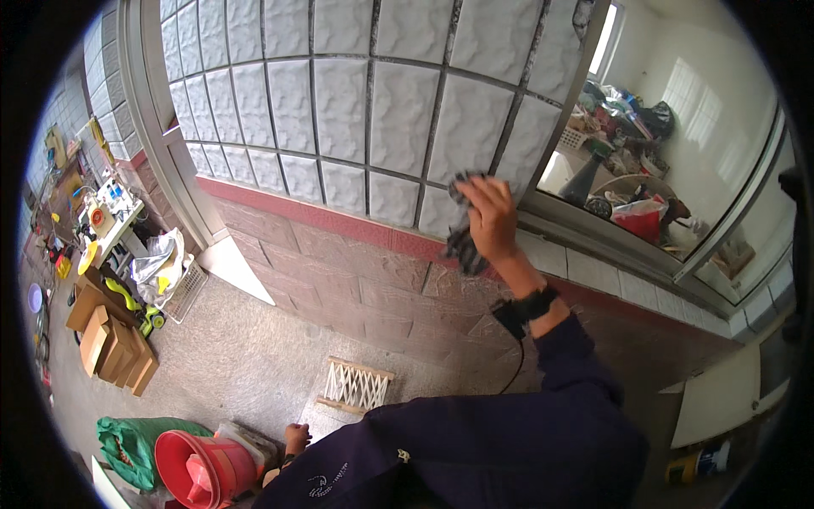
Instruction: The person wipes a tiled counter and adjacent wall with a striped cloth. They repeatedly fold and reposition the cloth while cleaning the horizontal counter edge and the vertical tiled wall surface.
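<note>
Raised against the wall, my right hand [493, 213] grips a dark grey striped cloth [467, 249], blurred, with part of it hanging below the palm. Behind the cloth are white textured wall tiles [407, 108] with dark joints and a red border strip [318, 215]. A black strap with a cable [523, 359] circles my right wrist. Low beside my body, my left hand [297, 438] has its fingers curled in, and nothing shows in it. A small folding stool [356, 385] with wooden bars and white webbing stands on the floor near it.
A framed window [642, 133] sits right of the tiles, with bags and clutter behind it. At lower left are a red bucket [206, 467] and a green woven sack [137, 439]. Cardboard boxes [117, 353] and a white plastic basket [184, 292] stand near the doorway.
</note>
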